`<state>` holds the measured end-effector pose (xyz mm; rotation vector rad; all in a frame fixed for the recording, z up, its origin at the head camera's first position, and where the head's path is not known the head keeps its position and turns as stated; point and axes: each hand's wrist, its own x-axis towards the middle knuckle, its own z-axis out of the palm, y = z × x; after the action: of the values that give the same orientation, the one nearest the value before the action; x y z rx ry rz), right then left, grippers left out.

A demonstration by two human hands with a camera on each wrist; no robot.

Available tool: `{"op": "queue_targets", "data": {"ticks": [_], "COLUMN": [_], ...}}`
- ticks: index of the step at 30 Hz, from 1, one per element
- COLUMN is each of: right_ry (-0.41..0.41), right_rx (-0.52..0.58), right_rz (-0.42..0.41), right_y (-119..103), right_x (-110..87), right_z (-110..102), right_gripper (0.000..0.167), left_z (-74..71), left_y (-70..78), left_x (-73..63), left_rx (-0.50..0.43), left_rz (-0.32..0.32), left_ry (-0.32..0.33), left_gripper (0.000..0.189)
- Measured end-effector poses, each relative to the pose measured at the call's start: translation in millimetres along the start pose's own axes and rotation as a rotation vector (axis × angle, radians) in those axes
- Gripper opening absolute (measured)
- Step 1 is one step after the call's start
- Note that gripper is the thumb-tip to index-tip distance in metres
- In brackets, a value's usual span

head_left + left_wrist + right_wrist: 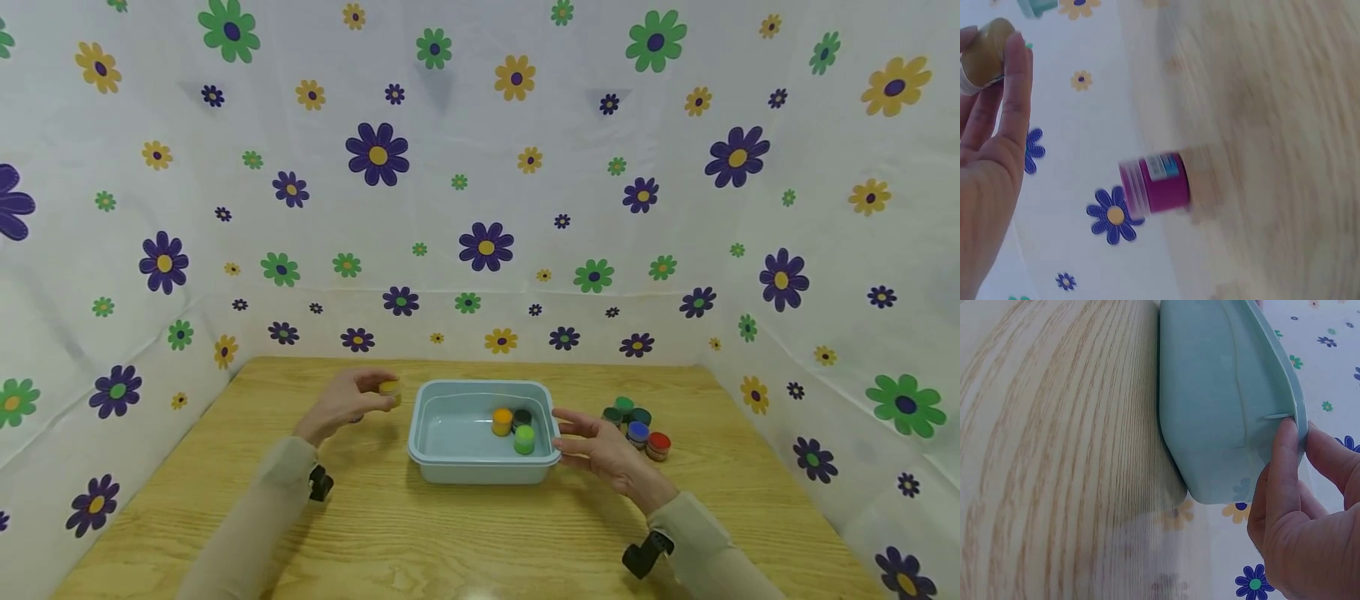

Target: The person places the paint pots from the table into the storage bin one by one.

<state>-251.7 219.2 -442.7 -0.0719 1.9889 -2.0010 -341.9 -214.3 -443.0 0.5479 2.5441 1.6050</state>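
My left hand point(347, 402) pinches a small ochre paint jar point(990, 53) between thumb and fingers, raised above the table left of the tub. A magenta paint jar point(1161, 182) with a label stands on the table below that hand; in the head view the hand mostly hides it. The light blue plastic tub point(480, 472) sits mid-table, holding an orange jar point(502, 422), a black-lidded jar point(521, 417) and a bright green jar point(524, 439) in its right half. My right hand point(600, 450) grips the tub's right rim, thumb over it and fingers outside.
Right of the tub, behind the right hand, several paint jars cluster: a red jar point(658, 446), a blue jar point(638, 433) and green ones. The wooden table point(465, 542) meets a flower-patterned white cloth point(480, 200) at the back and sides.
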Motion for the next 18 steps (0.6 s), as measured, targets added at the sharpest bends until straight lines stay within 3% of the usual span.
{"op": "queue_targets", "data": {"ticks": [3, 18], "right_ry": [0.013, 0.012], "right_rx": [0.002, 0.007], "right_rz": [0.006, 0.006], "right_y": [-1, -2], "right_x": [0.1, -1.1], "right_z": [0, 1], "right_gripper": [0.066, 0.065], "left_z": [7.4, 39.8], "left_y": [6.1, 38.2], "left_x": [2.3, 9.4], "left_rx": [0.036, 0.005], "left_rz": [0.019, 0.079], "left_ry": [0.024, -0.014], "left_gripper": [0.053, 0.043]}}
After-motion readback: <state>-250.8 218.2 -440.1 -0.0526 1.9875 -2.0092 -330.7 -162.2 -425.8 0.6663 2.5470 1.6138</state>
